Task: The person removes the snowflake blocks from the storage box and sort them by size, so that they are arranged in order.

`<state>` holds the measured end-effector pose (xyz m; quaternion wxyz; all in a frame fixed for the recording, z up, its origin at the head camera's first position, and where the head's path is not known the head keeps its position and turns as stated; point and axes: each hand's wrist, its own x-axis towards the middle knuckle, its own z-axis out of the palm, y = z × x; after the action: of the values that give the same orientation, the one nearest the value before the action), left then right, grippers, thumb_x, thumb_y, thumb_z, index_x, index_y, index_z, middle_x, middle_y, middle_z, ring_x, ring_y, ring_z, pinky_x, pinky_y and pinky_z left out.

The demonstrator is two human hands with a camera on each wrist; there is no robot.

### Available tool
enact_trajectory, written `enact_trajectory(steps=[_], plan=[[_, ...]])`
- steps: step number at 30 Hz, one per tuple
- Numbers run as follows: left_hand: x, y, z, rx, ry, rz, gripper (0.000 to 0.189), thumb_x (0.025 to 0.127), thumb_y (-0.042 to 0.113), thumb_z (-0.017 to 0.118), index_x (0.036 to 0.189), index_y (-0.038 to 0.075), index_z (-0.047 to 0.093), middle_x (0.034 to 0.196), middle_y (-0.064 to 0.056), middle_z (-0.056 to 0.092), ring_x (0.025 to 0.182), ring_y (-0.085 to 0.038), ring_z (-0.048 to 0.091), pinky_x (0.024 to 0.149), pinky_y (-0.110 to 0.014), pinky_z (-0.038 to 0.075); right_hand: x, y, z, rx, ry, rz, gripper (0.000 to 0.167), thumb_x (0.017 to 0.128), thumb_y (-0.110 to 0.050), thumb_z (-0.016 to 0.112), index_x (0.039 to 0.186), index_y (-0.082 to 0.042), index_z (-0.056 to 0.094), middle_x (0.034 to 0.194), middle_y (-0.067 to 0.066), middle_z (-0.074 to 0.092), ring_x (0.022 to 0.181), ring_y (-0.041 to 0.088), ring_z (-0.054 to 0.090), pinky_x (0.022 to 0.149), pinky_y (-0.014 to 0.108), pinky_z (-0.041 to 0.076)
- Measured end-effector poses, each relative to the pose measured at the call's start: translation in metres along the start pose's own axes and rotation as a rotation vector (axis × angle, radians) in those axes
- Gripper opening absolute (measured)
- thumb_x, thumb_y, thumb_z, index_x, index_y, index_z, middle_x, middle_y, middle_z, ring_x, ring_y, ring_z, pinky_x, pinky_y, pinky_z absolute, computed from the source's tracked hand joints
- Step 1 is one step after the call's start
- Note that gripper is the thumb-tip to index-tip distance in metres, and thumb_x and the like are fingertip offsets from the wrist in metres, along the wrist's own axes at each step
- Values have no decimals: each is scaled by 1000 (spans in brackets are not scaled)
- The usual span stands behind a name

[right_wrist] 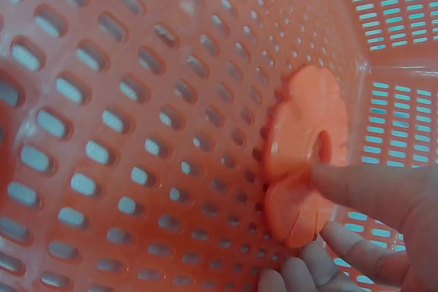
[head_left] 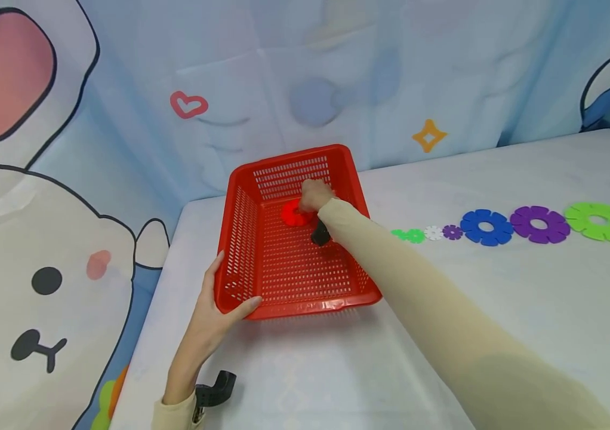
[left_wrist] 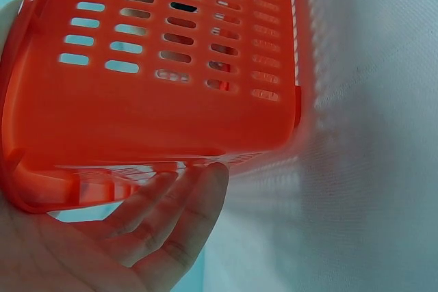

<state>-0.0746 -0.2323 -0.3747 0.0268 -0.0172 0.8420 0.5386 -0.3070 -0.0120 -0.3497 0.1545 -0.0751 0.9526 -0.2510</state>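
A red slotted plastic basket (head_left: 296, 269) is tilted above the white tabletop, its inside facing me. My left hand (head_left: 212, 316) grips its near left corner, thumb over the rim; the left wrist view shows the other fingers (left_wrist: 188, 220) against the outside of the wall. Inside the basket, toward its far end, is a red flower-shaped disc (head_left: 290, 215) with a hole in the middle. My right hand (head_left: 316, 196) reaches in and pinches the disc (right_wrist: 301, 135) at one edge, thumb on its face near the hole and fingers behind it.
Right of the basket, flower-shaped discs lie in a row on the table, from small green ones (head_left: 415, 236), a white one (head_left: 433, 233) and a small purple one (head_left: 452, 232) to larger blue (head_left: 486, 227), purple (head_left: 540, 224) and lime green (head_left: 600, 221) ones. A printed curtain (head_left: 262, 89) hangs behind.
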Motion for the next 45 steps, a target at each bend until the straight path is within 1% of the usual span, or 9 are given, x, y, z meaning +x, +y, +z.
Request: enact_trajectory(steps=[4, 11, 15, 19, 25, 30, 38, 41, 45], plan=[[0, -1, 1, -2, -3, 7, 105, 88, 30, 84, 167, 30, 15, 166, -8, 26, 147, -33, 34, 113, -63, 42, -1, 2, 0, 38, -7, 14, 12, 99, -9, 67, 106, 0, 66, 89, 7, 54, 87, 24, 48, 94, 42, 48], [5, 0, 6, -2, -25, 25, 105, 88, 31, 83, 167, 29, 15, 167, -9, 25, 148, -34, 33, 114, -65, 39, -8, 11, -9, 97, -12, 32, 24, 94, -6, 68, 115, 4, 63, 93, 9, 55, 83, 23, 46, 75, 34, 47], [7, 0, 4, 2, -38, 22, 104, 89, 31, 83, 167, 30, 14, 167, -9, 25, 148, -34, 33, 114, -65, 39, -9, 8, -13, 106, -27, -2, 10, 92, -5, 71, 95, -1, 63, 79, 5, 51, 70, 20, 50, 65, 29, 51], [8, -1, -3, 12, -32, 25, 104, 90, 30, 81, 168, 28, 13, 167, -12, 25, 147, -36, 34, 112, -63, 43, -9, -4, -19, 185, -59, -63, 30, 91, -1, 77, 70, -6, 57, 65, 2, 51, 54, 16, 51, 58, 31, 60], [15, -7, -10, 13, -33, 23, 104, 91, 29, 80, 168, 27, 12, 167, -13, 26, 146, -36, 35, 110, -61, 46, -22, -9, -39, 315, -141, -163, 16, 94, -2, 76, 89, -3, 61, 83, 7, 58, 60, 16, 55, 72, 35, 63], [18, -13, -13, 35, -17, 19, 103, 91, 30, 81, 168, 26, 13, 166, -13, 26, 145, -37, 37, 110, -62, 45, -49, -1, -66, 369, -186, -278, 15, 94, -4, 77, 98, 0, 63, 86, 10, 63, 69, 21, 64, 79, 39, 64], [20, -17, -16, 57, -6, 25, 104, 91, 30, 80, 168, 24, 12, 167, -15, 25, 144, -39, 38, 111, -64, 44, -117, 54, -120, 419, -164, -360, 17, 95, -7, 76, 103, 0, 64, 88, 12, 61, 74, 24, 65, 75, 37, 64], [22, -15, -16, 53, -17, 26, 104, 91, 30, 80, 168, 24, 11, 167, -15, 25, 145, -39, 37, 112, -65, 43, -144, 86, -141, 396, -106, -334, 20, 94, -9, 78, 105, -1, 64, 92, 15, 65, 80, 29, 70, 76, 38, 64], [25, -13, -16, 49, -36, 28, 104, 92, 31, 79, 169, 25, 10, 167, -16, 24, 145, -39, 35, 113, -65, 41, -173, 145, -164, 334, 3, -225, 25, 96, -13, 77, 113, -1, 63, 99, 12, 69, 86, 25, 73, 76, 34, 64]])
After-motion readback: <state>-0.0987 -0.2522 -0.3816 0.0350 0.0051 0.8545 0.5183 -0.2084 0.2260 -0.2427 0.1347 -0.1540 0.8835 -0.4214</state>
